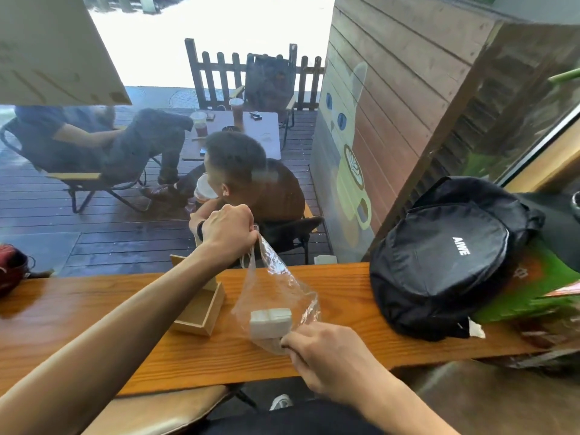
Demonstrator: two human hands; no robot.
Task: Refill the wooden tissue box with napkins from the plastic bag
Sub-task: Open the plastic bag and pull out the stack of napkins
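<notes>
Beyond the window we see a wet wooden deck with a picket fence (219, 73), a small outdoor table (248, 133) carrying iced drinks, and two seated people. On our side, a long wooden bench (94, 309) runs across the view, and we take the open wooden tissue box (201, 312) standing on it as our landmark.

That box sits near the middle of the bench, its cavity facing up and looking unfilled as far as we can see; our left forearm crosses over its near left corner. Just to the right of the box hangs the clear plastic bag (273, 287), stretched between our two hands. Our left hand (227, 232) is raised above and behind the box, fist closed tight on the bag's upper end. Our right hand (326, 356) is lower, to the right of and nearer than the box, fingers pinched on the bag's bottom edge. The hands are well apart, each clamped on the bag.

Inside the bag, close to its lower end and right of the box, lies a white block of folded napkins (270, 321), just beside our right fingertips. The bottom of the bag seems to touch the bench, though we cannot tell for sure.

Farther right of the box, a black backpack (445, 262) printed with white letters rests on the bench against a green package (539, 287). Far left of the box, a dark red object (11, 265) sits at the bench's end.
</notes>
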